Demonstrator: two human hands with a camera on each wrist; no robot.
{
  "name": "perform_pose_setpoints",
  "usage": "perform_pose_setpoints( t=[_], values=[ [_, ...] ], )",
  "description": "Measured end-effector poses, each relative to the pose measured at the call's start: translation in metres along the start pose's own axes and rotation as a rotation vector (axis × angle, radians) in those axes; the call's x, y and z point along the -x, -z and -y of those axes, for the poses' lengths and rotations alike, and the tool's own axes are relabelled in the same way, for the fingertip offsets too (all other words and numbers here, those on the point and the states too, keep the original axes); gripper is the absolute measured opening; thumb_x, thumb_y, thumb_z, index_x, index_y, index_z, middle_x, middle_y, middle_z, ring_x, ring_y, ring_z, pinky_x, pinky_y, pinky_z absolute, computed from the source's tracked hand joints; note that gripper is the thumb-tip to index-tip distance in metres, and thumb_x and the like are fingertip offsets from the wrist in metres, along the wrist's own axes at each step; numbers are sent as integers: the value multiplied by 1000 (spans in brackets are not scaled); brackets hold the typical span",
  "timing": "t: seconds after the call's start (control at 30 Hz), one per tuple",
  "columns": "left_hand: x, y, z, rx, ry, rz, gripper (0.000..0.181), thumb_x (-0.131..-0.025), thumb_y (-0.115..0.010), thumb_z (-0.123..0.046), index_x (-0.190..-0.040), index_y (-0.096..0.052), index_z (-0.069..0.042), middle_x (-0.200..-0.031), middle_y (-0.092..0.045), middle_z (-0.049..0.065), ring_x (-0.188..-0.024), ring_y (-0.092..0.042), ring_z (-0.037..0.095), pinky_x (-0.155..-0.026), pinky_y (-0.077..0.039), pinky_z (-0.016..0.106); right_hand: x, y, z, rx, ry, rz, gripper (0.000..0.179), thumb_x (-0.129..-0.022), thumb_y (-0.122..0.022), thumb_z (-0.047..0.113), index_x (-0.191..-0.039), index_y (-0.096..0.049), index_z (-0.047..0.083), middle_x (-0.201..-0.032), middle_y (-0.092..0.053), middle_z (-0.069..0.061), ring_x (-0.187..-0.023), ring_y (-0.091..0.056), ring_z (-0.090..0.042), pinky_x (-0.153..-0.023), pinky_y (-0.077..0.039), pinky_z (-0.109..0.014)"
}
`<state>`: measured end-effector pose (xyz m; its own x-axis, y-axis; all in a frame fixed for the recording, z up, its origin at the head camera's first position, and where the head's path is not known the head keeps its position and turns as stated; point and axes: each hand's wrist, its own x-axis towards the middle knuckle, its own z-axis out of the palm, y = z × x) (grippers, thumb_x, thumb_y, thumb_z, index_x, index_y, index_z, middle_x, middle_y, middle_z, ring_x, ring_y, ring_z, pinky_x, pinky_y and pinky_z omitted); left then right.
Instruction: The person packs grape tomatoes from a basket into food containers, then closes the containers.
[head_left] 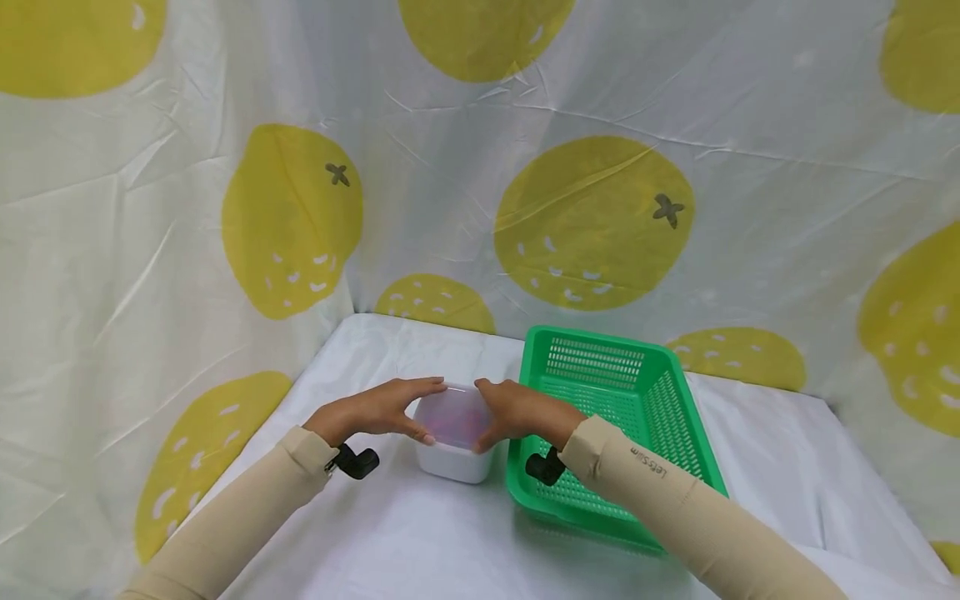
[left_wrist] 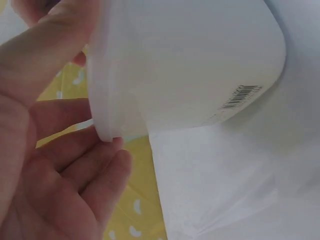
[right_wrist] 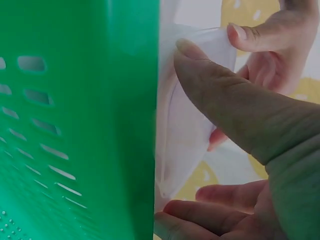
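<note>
On the white cloth stands a white plastic food container (head_left: 452, 467) with a clear lid (head_left: 454, 414), through which something pinkish shows. My left hand (head_left: 378, 408) grips the lid's left edge, thumb at the near side and fingertips at the far side. Opposite it, my right hand (head_left: 525, 411) holds the right edge the same way, with its thumb (right_wrist: 215, 85) on the lid in the right wrist view. A barcode (left_wrist: 241, 96) is printed on the container wall in the left wrist view.
A green perforated basket (head_left: 555, 512) stands just right of the container, beneath my right wrist. Lemon-print curtains (head_left: 427, 192) enclose the table (head_left: 375, 533) at the back and sides.
</note>
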<state>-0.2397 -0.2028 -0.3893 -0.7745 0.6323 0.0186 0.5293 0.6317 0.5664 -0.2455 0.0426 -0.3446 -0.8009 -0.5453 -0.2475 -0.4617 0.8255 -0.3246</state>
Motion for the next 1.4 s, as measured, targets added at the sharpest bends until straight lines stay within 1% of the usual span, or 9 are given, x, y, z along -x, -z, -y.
perform_pose_setpoints(
  t=[0.2,0.37,0.47,0.63,0.87,0.97,1.07,1.17,1.4],
  values=[
    [12,-12,15,31,9,-4,94,-78,-73,-49,-151,-30,-10,-158,-21,1,-142,-28,25,-111,-31,46,-1,-8,3,3,2,30,97,-72,-83,40,-149,-32,10,-133,-53,-14,-120,-50,-28,-97,-46,-45],
    [18,-15,22,8,-49,-34,93,-81,-69,-49,-152,-26,-7,-159,-19,7,-142,-28,26,-111,-31,48,-3,-9,4,27,37,22,96,-73,-83,39,-149,-31,11,-134,-52,-16,-123,-49,-30,-100,-44,-45],
    [15,-12,19,-17,-64,-35,92,-83,-69,-47,-152,-25,-5,-159,-18,9,-142,-27,27,-111,-31,48,-3,-7,2,32,42,11,95,-73,-83,38,-149,-31,11,-134,-53,-16,-123,-50,-31,-100,-44,-45],
    [9,-4,7,-77,-1,18,92,-80,-72,-48,-151,-30,-7,-158,-21,7,-142,-28,28,-112,-29,47,0,-8,-6,3,60,18,94,-75,-80,42,-150,-31,12,-139,-50,-12,-125,-48,-28,-101,-43,-45],
    [5,-1,-10,-136,41,28,83,-79,-70,-56,-145,-43,-13,-156,-28,10,-140,-30,32,-110,-30,50,23,-8,-26,-170,157,-86,81,-83,-72,44,-148,-36,12,-148,-42,-7,-134,-40,-27,-106,-38,-48],
    [4,-5,-18,-161,11,-45,77,-83,-62,-61,-143,-46,-16,-154,-31,10,-139,-32,31,-109,-31,51,46,-5,-36,-197,154,-204,72,-87,-67,46,-145,-42,12,-145,-45,-8,-133,-42,-29,-103,-40,-50],
    [2,-9,-29,-227,-53,-180,72,-87,-55,-63,-142,-47,-17,-152,-35,10,-139,-33,31,-110,-28,57,72,-2,-46,-173,147,-336,66,-90,-64,43,-143,-44,10,-146,-44,-11,-134,-40,-32,-104,-39,-52],
    [2,-14,-41,-318,-59,-309,72,-90,-48,-64,-146,-42,-20,-154,-32,8,-143,-26,31,-111,-18,63,92,-2,-54,-111,117,-434,70,-90,-63,45,-144,-41,6,-151,-35,-18,-139,-31,-39,-105,-33,-60],
    [3,-20,-66,-469,40,-415,75,-91,-35,-70,-153,-24,-30,-161,-10,5,-147,-1,32,-104,-4,75,118,-6,-62,27,-65,-449,96,-83,-51,72,-154,-22,14,-159,-7,-22,-141,-2,-53,-103,-4,-76]
  ],
)
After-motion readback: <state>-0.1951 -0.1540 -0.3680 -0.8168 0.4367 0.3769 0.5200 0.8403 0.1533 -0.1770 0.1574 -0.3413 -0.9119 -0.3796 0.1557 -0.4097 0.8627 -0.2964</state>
